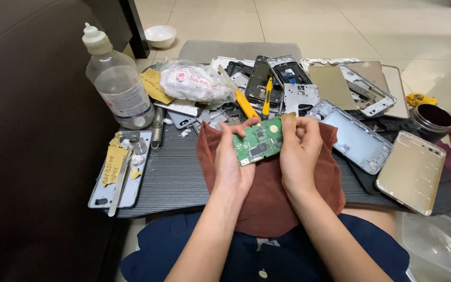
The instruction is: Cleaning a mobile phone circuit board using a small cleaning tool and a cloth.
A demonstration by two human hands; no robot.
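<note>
Board: green board [258, 142], middle of frame, above the brown cloth [267, 193].
Left hand [232, 162]: pinches its left edge.
Right hand [299, 149]: pinches its right edge.
Risk: thin grip; it may slip and drop on the desk [176, 177].

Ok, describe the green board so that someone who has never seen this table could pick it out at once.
Start at the dark ribbed table and find the rust-brown cloth at its near edge. Just above that cloth, the left hand and the right hand hold a small circuit board between them. It is the only green piece there; the phone shells around it are grey, black or gold.
</note>
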